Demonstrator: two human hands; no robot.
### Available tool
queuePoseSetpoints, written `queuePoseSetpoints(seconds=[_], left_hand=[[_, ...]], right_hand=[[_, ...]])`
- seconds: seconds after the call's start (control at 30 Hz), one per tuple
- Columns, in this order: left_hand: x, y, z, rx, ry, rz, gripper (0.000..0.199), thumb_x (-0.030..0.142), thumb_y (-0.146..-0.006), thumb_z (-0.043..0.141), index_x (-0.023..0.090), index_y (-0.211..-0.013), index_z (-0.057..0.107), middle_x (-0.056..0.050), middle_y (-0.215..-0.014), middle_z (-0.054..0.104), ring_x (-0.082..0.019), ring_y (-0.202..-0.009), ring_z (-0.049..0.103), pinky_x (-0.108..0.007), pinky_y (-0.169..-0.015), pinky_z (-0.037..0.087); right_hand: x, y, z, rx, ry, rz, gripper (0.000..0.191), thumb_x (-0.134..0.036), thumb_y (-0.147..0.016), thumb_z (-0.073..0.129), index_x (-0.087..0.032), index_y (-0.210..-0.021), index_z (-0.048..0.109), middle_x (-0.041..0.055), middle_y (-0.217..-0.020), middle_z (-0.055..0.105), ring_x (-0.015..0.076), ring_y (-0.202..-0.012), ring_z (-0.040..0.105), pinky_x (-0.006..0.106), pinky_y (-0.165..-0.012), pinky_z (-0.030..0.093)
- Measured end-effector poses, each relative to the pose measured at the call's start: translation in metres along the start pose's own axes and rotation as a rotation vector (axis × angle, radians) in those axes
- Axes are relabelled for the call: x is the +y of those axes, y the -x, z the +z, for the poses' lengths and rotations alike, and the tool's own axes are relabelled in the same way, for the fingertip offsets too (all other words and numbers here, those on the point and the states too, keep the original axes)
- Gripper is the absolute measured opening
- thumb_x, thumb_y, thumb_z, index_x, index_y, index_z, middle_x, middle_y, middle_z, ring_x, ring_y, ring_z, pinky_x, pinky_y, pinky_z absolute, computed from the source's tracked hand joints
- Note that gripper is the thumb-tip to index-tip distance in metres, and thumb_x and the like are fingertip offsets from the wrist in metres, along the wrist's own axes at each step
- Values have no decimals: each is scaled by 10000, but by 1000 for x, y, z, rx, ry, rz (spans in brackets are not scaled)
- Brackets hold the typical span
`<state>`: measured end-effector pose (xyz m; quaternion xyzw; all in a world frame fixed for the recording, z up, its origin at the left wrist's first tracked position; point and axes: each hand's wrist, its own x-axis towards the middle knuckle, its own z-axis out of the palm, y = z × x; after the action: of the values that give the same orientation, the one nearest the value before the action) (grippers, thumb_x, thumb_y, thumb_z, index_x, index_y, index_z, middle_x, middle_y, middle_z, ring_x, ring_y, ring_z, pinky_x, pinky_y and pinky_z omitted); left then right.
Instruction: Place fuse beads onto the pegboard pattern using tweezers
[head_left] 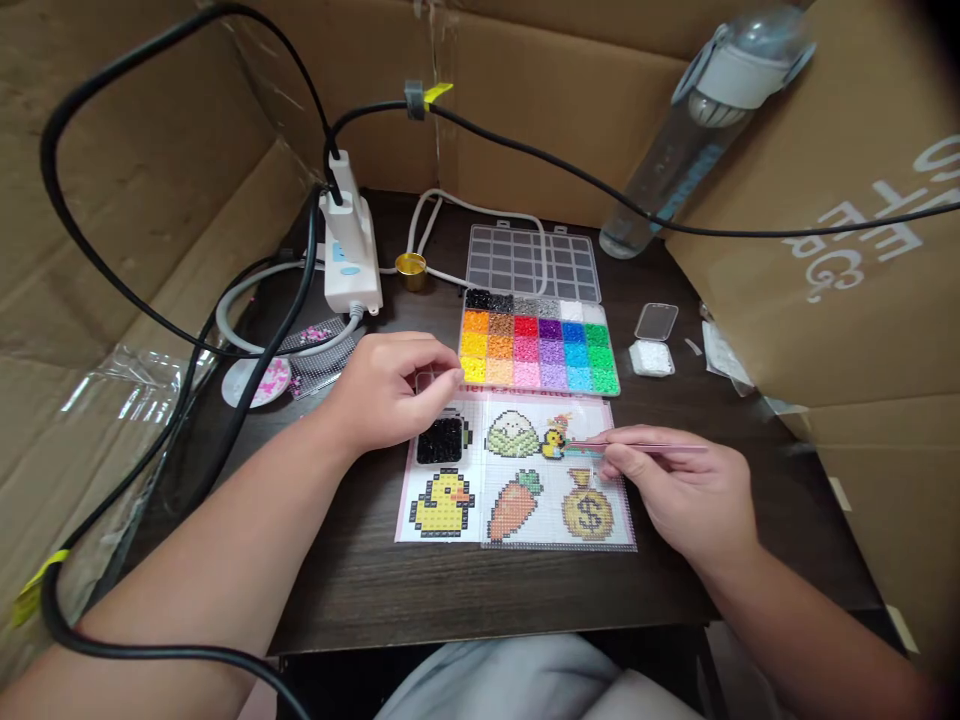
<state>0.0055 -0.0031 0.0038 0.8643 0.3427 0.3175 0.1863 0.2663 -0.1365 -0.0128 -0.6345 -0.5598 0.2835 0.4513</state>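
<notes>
right hand pinching tweezers, tip at small duck beadwork on clear pegboard over pattern sheet; left hand fingers curled on small box of black beads; looks early: duck partly done, carrot, money bag untouched; bead tray open behind.

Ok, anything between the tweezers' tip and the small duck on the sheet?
Nothing visible. The right hand holds the tweezers, whose tip lies right beside the small duck on the pattern sheet. The left hand rests apart, over the sheet's top-left corner by the black beads.
</notes>
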Motion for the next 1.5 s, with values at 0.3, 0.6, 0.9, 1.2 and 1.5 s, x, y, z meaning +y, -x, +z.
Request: queuePoseSetpoints(seconds=[0.3,0.6,0.9,1.2,1.5], left_hand=[[-1,0,0,-8,-14,-11,147,191,-784,566,134,-718,684,4,-623,615,-81,-546,514,-218,-547,403],[1,0,-2,-12,-22,-15,148,195,-779,561,143,-717,685,5,-625,625,-82,-547,524,-215,-546,410],[2,-1,-1,-29,-26,-37,158,224,-783,550,159,-710,674,6,-630,628,-91,-555,525,-226,-557,411],[-2,1,0,0,-6,-1,147,199,-778,552,154,-715,677,0,-625,630,-99,-551,529,-231,-543,409],[-3,4,1,14,-12,41,121,150,-763,576,131,-731,691,-6,-623,630,-91,-547,518,-222,-535,387]], right_hand=[[0,-2,5,-18,-26,73,85,-231,-792,695,-230,-758,773,31,-734,759,179,-593,713,258,-547,610],[0,-2,5,-29,-13,87,84,-213,-790,693,-219,-766,772,21,-693,750,168,-589,712,239,-549,608],[-2,-2,6,-30,-44,86,73,-233,-786,702,-210,-774,770,32,-730,759,167,-583,709,239,-541,613],[-2,-5,1,22,-49,9,85,-212,-810,702,-244,-851,770,19,-713,742,164,-594,689,277,-586,611],[-50,-73,48,-31,-108,-93,22,-204,-743,738,-195,-748,758,16,-648,723,137,-542,670,245,-517,586]])
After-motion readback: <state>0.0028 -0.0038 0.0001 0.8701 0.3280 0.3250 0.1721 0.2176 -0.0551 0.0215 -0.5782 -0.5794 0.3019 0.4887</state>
